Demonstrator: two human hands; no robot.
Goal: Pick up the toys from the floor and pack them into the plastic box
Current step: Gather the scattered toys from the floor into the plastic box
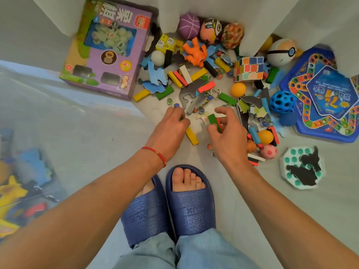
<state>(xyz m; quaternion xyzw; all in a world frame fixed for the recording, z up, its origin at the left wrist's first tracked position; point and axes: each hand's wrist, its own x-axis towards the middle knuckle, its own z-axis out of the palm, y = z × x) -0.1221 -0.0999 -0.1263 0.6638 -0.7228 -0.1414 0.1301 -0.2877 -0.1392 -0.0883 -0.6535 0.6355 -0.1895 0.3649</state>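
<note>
Many toys lie scattered on the grey floor ahead of my feet. My right hand (227,131) is closed around a green block (212,118) and a red block (219,123). My left hand (171,127) is curled over small pieces, with a bit of green showing under its fingers, and a yellow block (192,135) lies on the floor beside it. The clear plastic box (37,144) stands at the left, with several toys blurred behind its wall. A Rubik's cube (248,69), an orange figure (195,52), orange balls and marbles lie further out.
A purple game box (104,53) stands at the upper left. A blue star-shaped board game (328,94) and a white octagonal peg board (302,167) lie at the right. White curtains (169,12) hang at the far side. My two blue slippers (174,206) stand below the hands.
</note>
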